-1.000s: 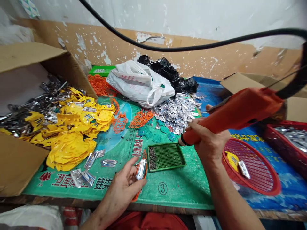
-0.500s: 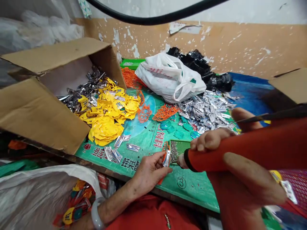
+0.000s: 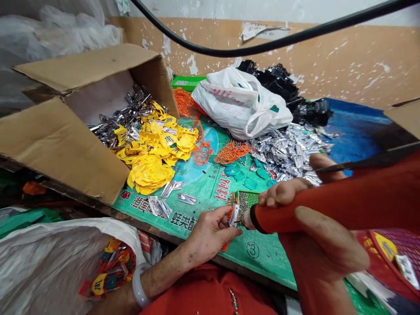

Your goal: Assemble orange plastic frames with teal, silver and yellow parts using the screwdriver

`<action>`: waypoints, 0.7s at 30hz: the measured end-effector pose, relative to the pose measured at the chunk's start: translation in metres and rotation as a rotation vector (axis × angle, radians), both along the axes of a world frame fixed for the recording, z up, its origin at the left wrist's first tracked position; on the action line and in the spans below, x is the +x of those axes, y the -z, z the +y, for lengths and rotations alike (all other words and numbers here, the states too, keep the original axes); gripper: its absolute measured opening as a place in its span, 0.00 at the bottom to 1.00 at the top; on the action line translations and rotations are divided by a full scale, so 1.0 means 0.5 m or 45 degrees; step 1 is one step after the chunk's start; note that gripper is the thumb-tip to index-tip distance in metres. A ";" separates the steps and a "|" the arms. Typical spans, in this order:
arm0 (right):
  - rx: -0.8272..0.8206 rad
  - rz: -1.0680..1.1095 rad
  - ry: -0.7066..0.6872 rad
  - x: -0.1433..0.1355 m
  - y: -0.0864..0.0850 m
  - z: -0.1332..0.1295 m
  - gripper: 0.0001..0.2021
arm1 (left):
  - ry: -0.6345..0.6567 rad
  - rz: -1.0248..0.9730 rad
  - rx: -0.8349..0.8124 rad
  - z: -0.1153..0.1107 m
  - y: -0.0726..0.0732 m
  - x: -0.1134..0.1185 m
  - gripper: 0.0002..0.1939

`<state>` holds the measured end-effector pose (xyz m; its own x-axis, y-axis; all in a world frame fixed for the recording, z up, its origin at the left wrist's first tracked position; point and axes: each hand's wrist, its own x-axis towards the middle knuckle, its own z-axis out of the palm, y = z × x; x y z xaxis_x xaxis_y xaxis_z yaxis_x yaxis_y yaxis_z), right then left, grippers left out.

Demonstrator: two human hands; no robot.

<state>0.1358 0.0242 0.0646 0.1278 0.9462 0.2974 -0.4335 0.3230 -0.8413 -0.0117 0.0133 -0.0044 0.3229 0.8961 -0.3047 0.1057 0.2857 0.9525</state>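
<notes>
My left hand (image 3: 210,232) is closed at the table's front edge, its fingers pinching an orange plastic piece (image 3: 232,199) with a small silver clip-like part (image 3: 234,215) on it. In my right hand (image 3: 331,238) lies a thick red-orange electric screwdriver (image 3: 308,212), held sideways and pointing left. Its thin bit is at the silver part; whether the two touch is hard to tell. Just behind, a small green tray (image 3: 252,199) holds many tiny screws (image 3: 243,202) on its left side.
A cardboard box (image 3: 62,153) on its side spills dark metal parts and yellow plastic pieces (image 3: 151,173). Silver parts (image 3: 285,148) are heaped near a white plastic bag (image 3: 236,100) and black parts (image 3: 278,83). A lined sack (image 3: 65,258) of assembled pieces is at lower left. A black cable (image 3: 229,53) hangs overhead.
The screwdriver's bit has come closer to the silver part in my left hand. The whole view has shifted slightly, and the cable hangs lower in it.
</notes>
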 end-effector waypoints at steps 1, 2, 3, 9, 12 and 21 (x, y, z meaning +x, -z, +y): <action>0.007 -0.006 0.002 0.000 0.001 0.000 0.22 | -0.001 0.006 -0.003 0.000 -0.001 0.000 0.15; 0.013 -0.011 0.004 0.000 0.002 0.000 0.20 | -0.003 0.014 -0.003 0.000 -0.001 -0.001 0.15; 0.016 -0.014 0.006 0.000 0.003 0.001 0.18 | -0.003 0.021 -0.002 0.000 -0.002 -0.001 0.15; 0.000 -0.060 0.040 -0.005 -0.002 0.001 0.25 | -0.009 0.000 0.012 -0.001 0.002 -0.001 0.16; -0.031 -0.049 0.034 -0.008 -0.005 -0.002 0.25 | -0.002 -0.014 0.022 -0.002 0.005 0.000 0.15; -0.058 -0.109 -0.022 -0.011 0.008 -0.014 0.25 | -0.003 0.058 0.092 -0.003 0.015 0.003 0.06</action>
